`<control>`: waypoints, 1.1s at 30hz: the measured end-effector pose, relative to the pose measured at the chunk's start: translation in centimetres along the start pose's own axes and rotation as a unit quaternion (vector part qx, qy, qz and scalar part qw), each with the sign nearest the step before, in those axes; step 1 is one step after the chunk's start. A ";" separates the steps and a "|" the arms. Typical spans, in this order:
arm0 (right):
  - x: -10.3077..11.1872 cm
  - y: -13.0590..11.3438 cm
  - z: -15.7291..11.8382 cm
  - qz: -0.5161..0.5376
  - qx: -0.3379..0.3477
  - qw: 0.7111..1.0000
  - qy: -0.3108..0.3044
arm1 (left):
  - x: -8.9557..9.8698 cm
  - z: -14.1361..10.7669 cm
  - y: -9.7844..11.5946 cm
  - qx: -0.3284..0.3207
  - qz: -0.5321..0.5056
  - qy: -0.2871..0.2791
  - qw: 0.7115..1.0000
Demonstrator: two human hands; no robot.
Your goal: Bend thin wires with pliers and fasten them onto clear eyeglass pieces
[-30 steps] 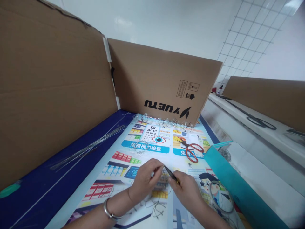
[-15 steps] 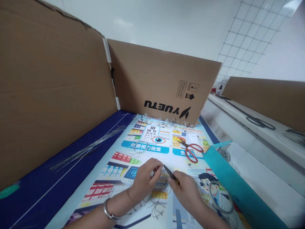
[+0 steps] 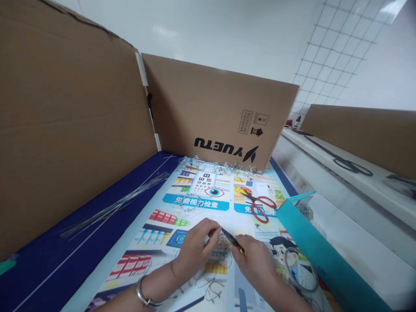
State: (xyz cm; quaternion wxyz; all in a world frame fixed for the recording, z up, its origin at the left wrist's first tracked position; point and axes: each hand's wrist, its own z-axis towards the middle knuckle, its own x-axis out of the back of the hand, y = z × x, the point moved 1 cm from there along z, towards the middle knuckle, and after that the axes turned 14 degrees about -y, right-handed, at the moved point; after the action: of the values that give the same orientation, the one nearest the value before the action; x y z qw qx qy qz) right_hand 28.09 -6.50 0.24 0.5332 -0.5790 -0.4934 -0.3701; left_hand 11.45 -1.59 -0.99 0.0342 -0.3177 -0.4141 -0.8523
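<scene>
My right hand (image 3: 255, 258) is wrapped round a pair of dark-jawed pliers (image 3: 232, 239), whose tip points up and left. The pliers' tip meets the fingertips of my left hand (image 3: 198, 245), which is closed in a pinch on a thin wire, mostly hidden by the fingers. Below and between the hands, bent pieces of wire (image 3: 214, 291) lie on the printed sheet (image 3: 227, 219). Scissors with red handles (image 3: 260, 209) rest beyond my right hand, blades partly apart. Near my right forearm lies a coil of wire (image 3: 314, 281).
Cardboard panels (image 3: 214, 104) wall off the left and back. A heap of small twisted wire pieces (image 3: 224, 167) lies along the back panel. Straight wires (image 3: 117, 206) lie on the blue surface at left. A teal box (image 3: 328, 251) stands at right, beside a white ledge with black scissors (image 3: 351, 166).
The view has shifted slightly. Both hands stay close together, and the pliers' tip has come nearer to my left fingertips.
</scene>
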 end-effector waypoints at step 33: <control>-1.9 0.9 0.8 -0.083 0.050 0.986 0.133 | 0.5 1.3 -1.2 0.132 -0.287 -0.039 0.948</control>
State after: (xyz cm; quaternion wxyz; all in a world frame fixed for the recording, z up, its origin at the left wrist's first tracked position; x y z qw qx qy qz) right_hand 28.46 -6.02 -1.88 0.5899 -0.4543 -0.4822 -0.4617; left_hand 11.37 0.28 -0.98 -0.1869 -0.2114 -0.5972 -0.7508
